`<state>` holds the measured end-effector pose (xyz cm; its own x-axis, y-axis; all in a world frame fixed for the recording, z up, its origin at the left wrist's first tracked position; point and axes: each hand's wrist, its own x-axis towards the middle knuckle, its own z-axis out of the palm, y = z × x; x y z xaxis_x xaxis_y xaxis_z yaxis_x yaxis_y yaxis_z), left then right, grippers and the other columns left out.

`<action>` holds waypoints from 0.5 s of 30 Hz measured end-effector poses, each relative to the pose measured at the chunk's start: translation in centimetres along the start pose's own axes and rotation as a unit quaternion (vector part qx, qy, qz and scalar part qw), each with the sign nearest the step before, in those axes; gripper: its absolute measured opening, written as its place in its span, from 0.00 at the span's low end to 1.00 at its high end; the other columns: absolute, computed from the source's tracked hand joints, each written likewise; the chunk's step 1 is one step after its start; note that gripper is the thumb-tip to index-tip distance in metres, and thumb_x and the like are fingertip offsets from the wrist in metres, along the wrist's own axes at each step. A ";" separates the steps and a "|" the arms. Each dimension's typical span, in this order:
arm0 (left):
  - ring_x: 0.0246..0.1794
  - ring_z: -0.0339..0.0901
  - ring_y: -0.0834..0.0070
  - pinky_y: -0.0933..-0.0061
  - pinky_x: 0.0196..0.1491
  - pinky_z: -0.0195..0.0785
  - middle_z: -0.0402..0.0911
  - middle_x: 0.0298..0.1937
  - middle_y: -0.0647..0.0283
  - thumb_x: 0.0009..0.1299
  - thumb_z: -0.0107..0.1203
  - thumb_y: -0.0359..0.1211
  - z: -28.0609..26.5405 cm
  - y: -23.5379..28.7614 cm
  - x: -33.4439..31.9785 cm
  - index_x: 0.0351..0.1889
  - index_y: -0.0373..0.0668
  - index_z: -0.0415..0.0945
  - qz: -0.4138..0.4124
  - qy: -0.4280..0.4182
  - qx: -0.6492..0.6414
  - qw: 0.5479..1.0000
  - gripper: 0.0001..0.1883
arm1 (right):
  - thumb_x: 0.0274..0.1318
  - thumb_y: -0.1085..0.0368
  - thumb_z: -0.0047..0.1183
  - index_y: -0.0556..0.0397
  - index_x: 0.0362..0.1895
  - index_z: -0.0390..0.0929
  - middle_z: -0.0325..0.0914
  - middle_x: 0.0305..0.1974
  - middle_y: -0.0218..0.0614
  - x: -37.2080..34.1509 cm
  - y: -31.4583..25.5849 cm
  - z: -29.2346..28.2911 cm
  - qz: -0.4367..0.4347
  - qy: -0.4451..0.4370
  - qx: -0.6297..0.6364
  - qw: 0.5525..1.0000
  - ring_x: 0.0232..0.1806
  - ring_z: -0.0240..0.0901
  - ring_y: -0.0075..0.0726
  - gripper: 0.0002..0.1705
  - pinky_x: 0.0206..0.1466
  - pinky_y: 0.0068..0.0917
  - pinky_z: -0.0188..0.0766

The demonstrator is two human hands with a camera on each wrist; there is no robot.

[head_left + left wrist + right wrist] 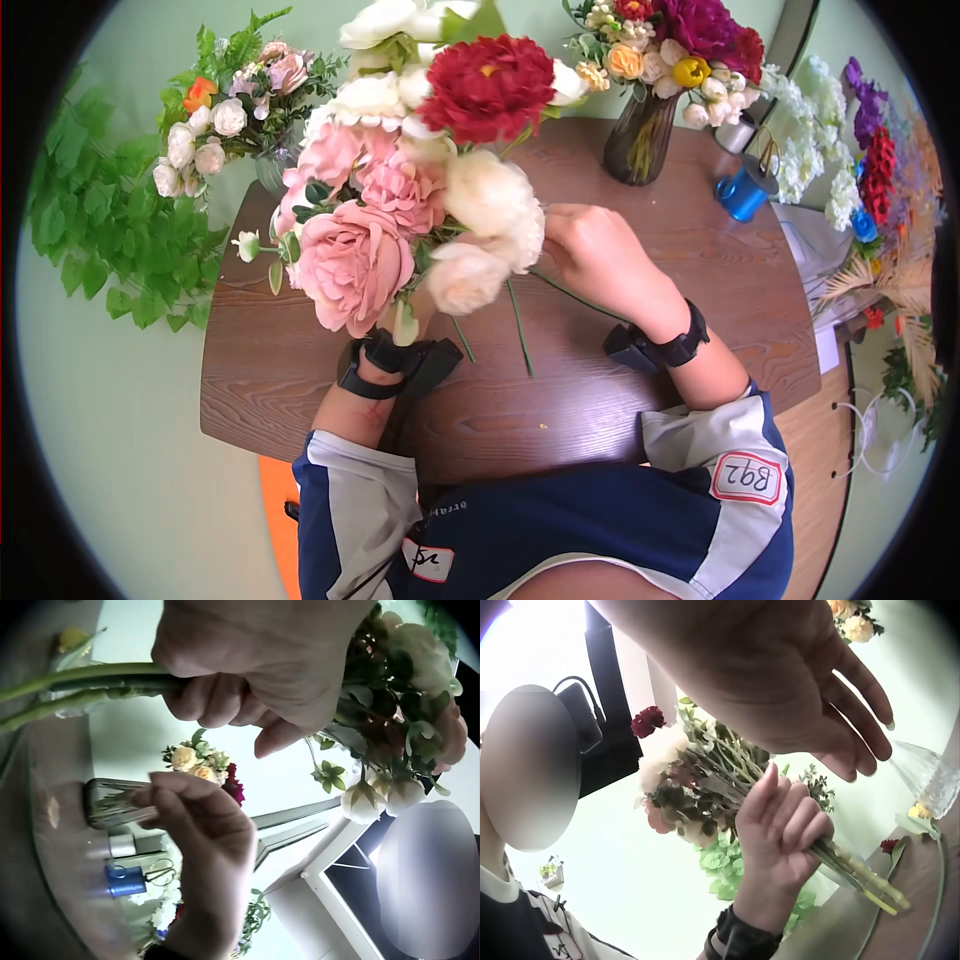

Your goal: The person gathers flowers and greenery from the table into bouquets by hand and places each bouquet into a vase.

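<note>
My left hand [784, 825] grips the stems [855, 874] of a bouquet, fingers and thumb wrapped round them. Pink roses [355, 265], cream and white blooms [490, 195] and a dark red flower [490, 88] make up the bouquet, which hides most of that hand in the head view. The green stem ends [82, 682] stick out below the fist. Beside the bouquet, my right hand [605, 255] hovers with fingers loosely extended and nothing held, as the right wrist view shows [802, 682].
Loose stems [520, 330] lie on the brown table [300, 350]. A ribbed clear glass vase [930, 776] stands near a yellow flower [922, 811] and a small red flower [889, 846]. Behind are a filled dark vase [640, 140], a blue cup [742, 195] and another arrangement [230, 118].
</note>
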<state>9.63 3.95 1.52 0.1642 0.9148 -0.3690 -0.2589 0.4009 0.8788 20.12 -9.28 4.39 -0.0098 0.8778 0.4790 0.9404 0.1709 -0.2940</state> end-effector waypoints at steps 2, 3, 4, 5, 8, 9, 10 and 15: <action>0.23 0.62 0.86 0.84 0.27 0.54 0.69 0.30 0.70 0.67 0.50 0.30 -0.4 -0.2 1.4 0.38 0.47 0.66 0.017 -0.033 0.009 0.999 0.05 | 0.38 0.75 0.49 0.54 0.25 0.75 0.75 0.27 0.40 0.0 0.2 -0.7 0.007 0.002 0.000 1.000 0.33 0.73 0.49 0.05 0.34 0.39 0.70; 0.23 0.62 0.85 0.84 0.26 0.54 0.69 0.30 0.70 0.67 0.50 0.30 -1.1 -0.9 1.5 0.38 0.47 0.66 0.026 -0.051 0.014 0.998 0.05 | 0.38 0.76 0.49 0.54 0.25 0.75 0.75 0.27 0.40 0.0 0.3 -1.1 0.014 0.005 0.001 1.000 0.33 0.73 0.49 0.06 0.34 0.39 0.70; 0.23 0.62 0.85 0.84 0.26 0.54 0.69 0.30 0.69 0.67 0.50 0.30 -1.3 -1.5 1.7 0.38 0.47 0.66 0.035 -0.067 0.020 0.997 0.04 | 0.38 0.75 0.49 0.55 0.25 0.75 0.75 0.27 0.40 0.1 0.4 -1.5 0.018 0.001 -0.017 1.000 0.33 0.73 0.49 0.05 0.34 0.39 0.70; 0.23 0.62 0.85 0.84 0.26 0.54 0.69 0.30 0.69 0.67 0.50 0.30 -1.6 -1.9 2.1 0.37 0.47 0.67 0.043 -0.083 0.026 0.995 0.04 | 0.38 0.75 0.49 0.55 0.25 0.75 0.75 0.27 0.40 0.1 0.7 -1.8 0.020 0.001 -0.016 1.000 0.33 0.73 0.49 0.05 0.34 0.39 0.70; 0.23 0.62 0.85 0.84 0.26 0.54 0.69 0.29 0.69 0.67 0.49 0.30 -2.7 -3.0 3.5 0.36 0.46 0.67 0.067 -0.128 0.042 0.989 0.03 | 0.40 0.74 0.49 0.55 0.24 0.76 0.76 0.26 0.41 0.0 1.1 -2.5 0.041 -0.026 -0.036 0.998 0.32 0.74 0.48 0.04 0.34 0.38 0.70; 0.23 0.63 0.85 0.84 0.26 0.54 0.69 0.29 0.69 0.67 0.49 0.30 -3.4 -3.5 3.6 0.36 0.46 0.67 0.076 -0.144 0.046 0.986 0.03 | 0.40 0.74 0.49 0.55 0.24 0.76 0.76 0.26 0.41 0.0 1.2 -2.6 0.042 -0.026 -0.036 0.998 0.32 0.74 0.48 0.04 0.34 0.38 0.70; 0.23 0.63 0.85 0.84 0.26 0.54 0.69 0.29 0.69 0.67 0.49 0.30 -4.6 -3.2 4.7 0.36 0.46 0.67 0.085 -0.161 0.051 0.982 0.03 | 0.40 0.73 0.50 0.55 0.24 0.76 0.76 0.26 0.42 0.0 1.3 -2.8 0.046 -0.030 -0.041 0.998 0.32 0.74 0.48 0.03 0.34 0.38 0.70; 0.22 0.63 0.84 0.83 0.26 0.54 0.70 0.28 0.68 0.67 0.49 0.31 -6.5 -4.7 6.8 0.34 0.46 0.67 0.128 -0.245 0.073 0.958 0.02 | 0.43 0.69 0.54 0.55 0.26 0.76 0.75 0.24 0.41 -0.2 1.3 -3.2 0.041 -0.025 -0.063 0.997 0.28 0.72 0.48 0.03 0.31 0.38 0.69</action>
<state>5.75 8.58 -7.13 0.5492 0.8355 0.0196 -0.2210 0.1226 0.9675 22.45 -10.70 6.55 0.0544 0.9084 0.4145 0.9740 0.0432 -0.2225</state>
